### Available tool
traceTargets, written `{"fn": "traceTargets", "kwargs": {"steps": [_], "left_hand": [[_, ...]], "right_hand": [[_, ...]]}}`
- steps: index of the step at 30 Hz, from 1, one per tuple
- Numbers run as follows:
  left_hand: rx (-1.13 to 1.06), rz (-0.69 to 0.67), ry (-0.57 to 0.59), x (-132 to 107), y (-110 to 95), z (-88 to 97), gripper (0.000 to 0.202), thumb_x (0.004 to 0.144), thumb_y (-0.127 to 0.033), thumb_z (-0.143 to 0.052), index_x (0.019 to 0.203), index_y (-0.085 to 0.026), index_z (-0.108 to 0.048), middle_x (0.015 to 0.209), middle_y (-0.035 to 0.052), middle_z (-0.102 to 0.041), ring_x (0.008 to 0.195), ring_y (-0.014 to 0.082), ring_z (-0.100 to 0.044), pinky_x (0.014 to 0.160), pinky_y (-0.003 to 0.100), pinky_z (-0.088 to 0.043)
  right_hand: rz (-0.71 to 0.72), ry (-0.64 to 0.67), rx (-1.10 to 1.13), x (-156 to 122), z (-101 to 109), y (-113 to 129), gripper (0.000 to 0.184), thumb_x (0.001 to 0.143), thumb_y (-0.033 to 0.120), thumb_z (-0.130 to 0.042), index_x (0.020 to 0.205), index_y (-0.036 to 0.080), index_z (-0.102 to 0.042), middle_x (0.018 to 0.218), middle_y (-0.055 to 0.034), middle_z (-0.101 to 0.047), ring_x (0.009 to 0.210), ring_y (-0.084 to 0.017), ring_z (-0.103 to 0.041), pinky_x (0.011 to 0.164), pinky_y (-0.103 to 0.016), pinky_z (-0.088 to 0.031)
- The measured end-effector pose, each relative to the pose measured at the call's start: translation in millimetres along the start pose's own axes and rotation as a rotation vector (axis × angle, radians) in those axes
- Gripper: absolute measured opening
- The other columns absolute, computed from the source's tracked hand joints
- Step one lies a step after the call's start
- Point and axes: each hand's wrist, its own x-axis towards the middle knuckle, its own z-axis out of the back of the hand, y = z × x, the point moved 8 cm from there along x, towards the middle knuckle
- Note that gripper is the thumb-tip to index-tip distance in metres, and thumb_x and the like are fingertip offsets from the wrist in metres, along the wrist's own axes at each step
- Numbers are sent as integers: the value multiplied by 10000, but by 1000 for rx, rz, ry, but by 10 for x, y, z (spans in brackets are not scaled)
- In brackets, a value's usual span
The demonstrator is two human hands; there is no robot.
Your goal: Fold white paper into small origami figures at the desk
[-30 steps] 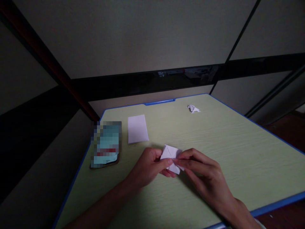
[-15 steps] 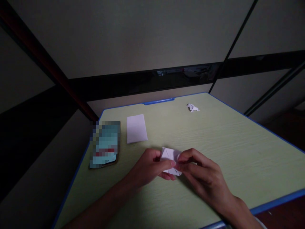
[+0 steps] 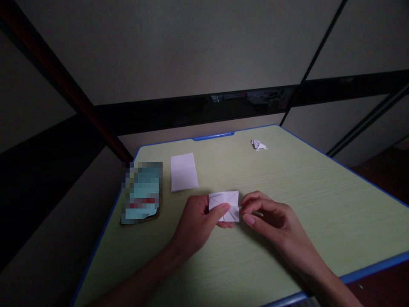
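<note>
A small folded square of white paper [image 3: 230,198], marked with diagonal creases, is held over the table by my left hand [image 3: 200,217]. My left thumb presses flat on its face while the other fingers support it from beneath. Just right of the paper, my right hand [image 3: 275,219] has its thumb and fingers apart, with nothing seen between them. The right fingertips are very close to the paper's right edge; whether they touch it I cannot tell.
The pale wood-grain table [image 3: 319,192] has a blue edge. A folded white sheet [image 3: 184,172] lies left of centre, beside a phone [image 3: 143,194] with a blurred screen. A small folded paper figure [image 3: 258,145] sits at the back right. Cabinet panels [image 3: 191,51] stand behind.
My right thumb and fingers have let go of the paper's right side and spread apart. The paper in my left hand has turned square-on and moved slightly left and up.
</note>
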Motion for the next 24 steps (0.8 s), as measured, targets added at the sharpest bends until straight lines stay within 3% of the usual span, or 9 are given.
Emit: {"fn": "traceTargets", "kwargs": {"steps": [4,11,24], "left_hand": [[-9,6,-6,-22,-11,-41,150,703,-185,-559,726,-85,-668,643,33,-676,533,123,-608,532,227,-512],[-70,11,42,-36,11,-97,163,709,-200,-560,733,-80,-667,641,44,-676,513,111,-603,518,209,-505],[-96,96,87,-15,109,-135,143,676,-176,-596,757,-82,-668,689,54,-680,630,148,-632,606,257,-522]], "right_hand": [[-62,69,63,33,-64,-35,122,724,239,-588,629,174,-629,752,-36,-553,722,-164,-527,678,-319,-424],[-177,50,139,10,-22,-179,156,699,255,-623,583,152,-605,617,-8,-571,593,-132,-514,560,-269,-402],[-104,89,127,28,-36,-106,108,686,195,-617,587,161,-641,665,-29,-579,659,-160,-543,610,-306,-424]]}}
